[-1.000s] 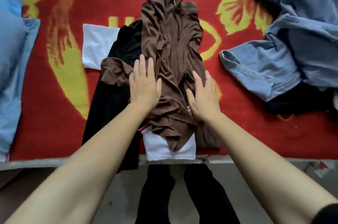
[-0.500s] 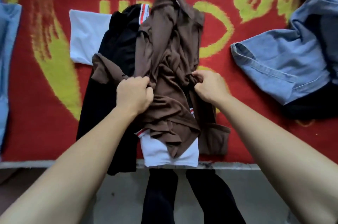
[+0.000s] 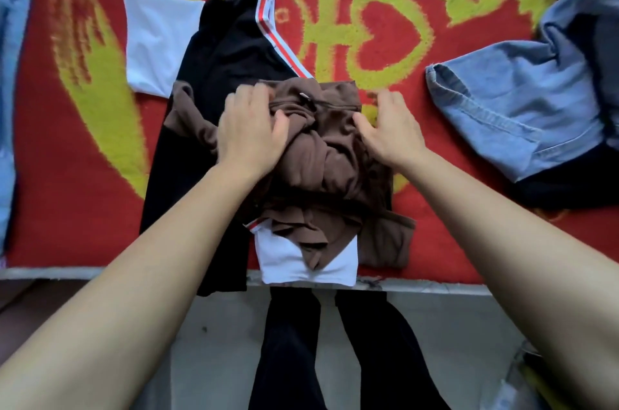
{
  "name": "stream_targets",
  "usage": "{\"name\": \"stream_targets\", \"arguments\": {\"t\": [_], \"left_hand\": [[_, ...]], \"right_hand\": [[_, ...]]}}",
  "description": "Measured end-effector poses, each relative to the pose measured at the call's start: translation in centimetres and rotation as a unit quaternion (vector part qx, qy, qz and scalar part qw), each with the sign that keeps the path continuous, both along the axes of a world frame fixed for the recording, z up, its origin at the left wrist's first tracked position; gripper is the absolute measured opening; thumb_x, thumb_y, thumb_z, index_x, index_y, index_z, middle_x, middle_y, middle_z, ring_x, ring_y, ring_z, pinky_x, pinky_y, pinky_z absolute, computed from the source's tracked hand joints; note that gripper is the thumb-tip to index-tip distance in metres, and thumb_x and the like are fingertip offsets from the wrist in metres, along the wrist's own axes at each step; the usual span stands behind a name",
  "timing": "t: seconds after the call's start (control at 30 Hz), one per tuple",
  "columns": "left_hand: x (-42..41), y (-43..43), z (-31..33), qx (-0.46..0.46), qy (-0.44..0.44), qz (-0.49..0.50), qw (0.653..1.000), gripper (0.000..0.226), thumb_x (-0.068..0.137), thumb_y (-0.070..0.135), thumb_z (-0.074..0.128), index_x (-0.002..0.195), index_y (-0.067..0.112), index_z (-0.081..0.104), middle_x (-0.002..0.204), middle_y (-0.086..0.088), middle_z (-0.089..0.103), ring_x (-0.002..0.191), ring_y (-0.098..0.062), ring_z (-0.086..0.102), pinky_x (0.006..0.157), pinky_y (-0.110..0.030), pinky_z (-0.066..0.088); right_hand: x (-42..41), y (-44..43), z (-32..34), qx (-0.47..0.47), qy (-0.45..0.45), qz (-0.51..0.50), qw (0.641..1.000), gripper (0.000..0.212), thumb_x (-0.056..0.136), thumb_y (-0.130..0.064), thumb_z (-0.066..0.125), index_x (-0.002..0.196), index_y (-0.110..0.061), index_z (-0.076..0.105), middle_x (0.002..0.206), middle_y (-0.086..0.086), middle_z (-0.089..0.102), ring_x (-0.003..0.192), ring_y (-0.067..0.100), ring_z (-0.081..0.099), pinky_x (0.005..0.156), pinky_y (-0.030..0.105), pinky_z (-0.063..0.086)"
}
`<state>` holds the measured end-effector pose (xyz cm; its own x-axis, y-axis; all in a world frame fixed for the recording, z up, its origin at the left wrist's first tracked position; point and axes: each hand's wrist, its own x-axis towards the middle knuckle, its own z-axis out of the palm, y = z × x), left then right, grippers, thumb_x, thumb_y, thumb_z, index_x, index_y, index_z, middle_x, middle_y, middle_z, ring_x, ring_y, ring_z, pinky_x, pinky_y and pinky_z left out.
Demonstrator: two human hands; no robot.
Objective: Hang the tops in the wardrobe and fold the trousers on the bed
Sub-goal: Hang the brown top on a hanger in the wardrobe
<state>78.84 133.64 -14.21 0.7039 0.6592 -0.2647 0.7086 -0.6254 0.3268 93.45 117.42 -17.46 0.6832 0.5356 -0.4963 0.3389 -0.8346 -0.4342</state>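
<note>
A crumpled brown garment point(image 3: 338, 155) lies doubled over near the front edge of the bed, on top of a black top point(image 3: 231, 51) with white sleeves and a red-and-white stripe. My left hand point(image 3: 251, 131) grips the folded far edge of the brown garment at its left end, fingers curled into the cloth. At the right end of that edge, my right hand point(image 3: 392, 128) holds the same garment, with the thumb on top of the fabric. A dark zip line runs between the two hands.
A red blanket point(image 3: 67, 175) with yellow patterns covers the bed. A light blue denim shirt point(image 3: 516, 101) lies at the right over dark cloth. Pale blue fabric point(image 3: 10, 74) lies along the left edge. The bed's front edge point(image 3: 100, 274) runs below the clothes.
Both hands closed on the brown garment and drew its far half toward me, doubling it over. The black top's striped collar, covered before, now shows.
</note>
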Motion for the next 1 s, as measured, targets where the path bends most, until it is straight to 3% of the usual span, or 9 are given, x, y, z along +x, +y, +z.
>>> {"name": "stream_targets", "arguments": {"t": [0.07,0.17,0.23,0.33,0.47,0.67,0.73,0.83,1.0], "left_hand": [[2.0,-0.1,-1.4,-0.124,0.008,0.065,0.99,0.058,0.097,0.03,0.053,0.149,0.013,0.033,0.152,-0.012,0.035,0.137,-0.031,0.035,0.11,-0.041,0.033],[2.8,-0.4,-3.7,-0.237,0.022,0.201,0.95,0.076,0.096,0.035,0.058,0.155,0.01,0.017,0.154,-0.012,0.036,0.142,-0.027,0.035,0.114,-0.035,0.028],[1.8,-0.8,-4.3,-0.242,0.008,0.251,0.937,0.075,0.091,0.036,0.066,0.15,0.007,0.031,0.136,-0.009,0.057,0.131,-0.025,0.048,0.109,-0.033,0.034],[-0.7,-1.7,-4.2,-0.211,-0.014,0.22,0.952,0.042,0.086,0.032,0.071,0.122,0.011,0.065,0.102,-0.002,0.071,0.107,-0.022,0.063,0.099,-0.034,0.046],[-2.8,-1.2,-1.5,-0.191,-0.121,0.233,0.946,0.019,0.087,0.02,0.068,0.105,0.018,0.075,0.1,0.001,0.074,0.096,-0.016,0.068,0.095,-0.037,0.052],[-1.3,0.7,8.2,-0.148,-0.269,0.227,0.924,0.02,0.088,0.003,0.052,0.1,0.019,0.056,0.089,0.008,0.061,0.082,-0.011,0.06,0.074,-0.016,0.045],[-0.4,1.6,12.2,-0.13,-0.311,0.234,0.912,0.017,0.091,0.004,0.052,0.099,0.019,0.049,0.085,0.009,0.057,0.079,-0.014,0.056,0.071,-0.019,0.041],[0.6,2.8,18.6,-0.135,-0.365,0.234,0.891,0.014,0.092,0.008,0.05,0.104,0.015,0.047,0.083,0.004,0.054,0.073,-0.01,0.053,0.071,-0.024,0.041],[0.5,3.7,30.6,-0.163,-0.44,0.201,0.86,0.03,0.093,0.042,0.053,0.103,0.014,0.049,0.086,0.012,0.051,0.075,0.012,0.052,0.073,-0.011,0.039]], "right_hand": [[0.1,1.1,-0.8,0.039,0.067,-0.043,0.996,0.065,0.097,-0.04,0.057,0.151,-0.012,0.034,0.14,0.012,0.051,0.131,0.031,0.047,0.108,0.04,0.037],[-0.3,1.9,-1.5,0.065,0.132,-0.134,0.98,0.065,0.092,-0.046,0.064,0.146,-0.013,0.046,0.1,-0.005,0.065,0.105,0.018,0.06,0.096,0.033,0.044],[-0.8,1.5,-1.4,0.093,0.169,-0.162,0.968,0.044,0.091,-0.042,0.068,0.126,-0.015,0.066,0.087,-0.004,0.065,0.085,0.012,0.06,0.082,0.026,0.047],[-1.8,0.0,-0.6,0.128,0.146,-0.147,0.97,0.024,0.094,-0.033,0.066,0.11,-0.017,0.074,0.08,-0.004,0.059,0.066,0.006,0.05,0.063,0.017,0.04],[-1.6,-1.3,2.1,0.149,0.028,-0.192,0.97,0.022,0.097,-0.032,0.06,0.114,-0.021,0.068,0.112,0.005,0.059,0.076,0.005,0.056,0.088,0.026,0.046],[-0.1,0.9,10.7,0.247,0.051,-0.221,0.942,0.01,0.099,-0.031,0.046,0.107,-0.026,0.05,0.091,-0.002,0.068,0.083,0.019,0.071,0.087,0.05,0.053],[0.4,2.0,14.9,0.277,0.017,-0.202,0.939,0.022,0.097,-0.035,0.044,0.113,-0.022,0.051,0.1,0.004,0.069,0.09,0.023,0.068,0.086,0.044,0.053],[1.4,3.3,22.0,0.33,-0.034,-0.182,0.925,0.016,0.101,-0.018,0.05,0.115,-0.011,0.055,0.098,-0.005,0.063,0.093,0.013,0.057,0.078,0.019,0.039],[0.2,4.2,33.2,0.391,-0.023,-0.159,0.906,0.008,0.099,-0.022,0.052,0.107,-0.02,0.053,0.09,-0.015,0.058,0.085,0.007,0.056,0.079,0.024,0.04]]}}
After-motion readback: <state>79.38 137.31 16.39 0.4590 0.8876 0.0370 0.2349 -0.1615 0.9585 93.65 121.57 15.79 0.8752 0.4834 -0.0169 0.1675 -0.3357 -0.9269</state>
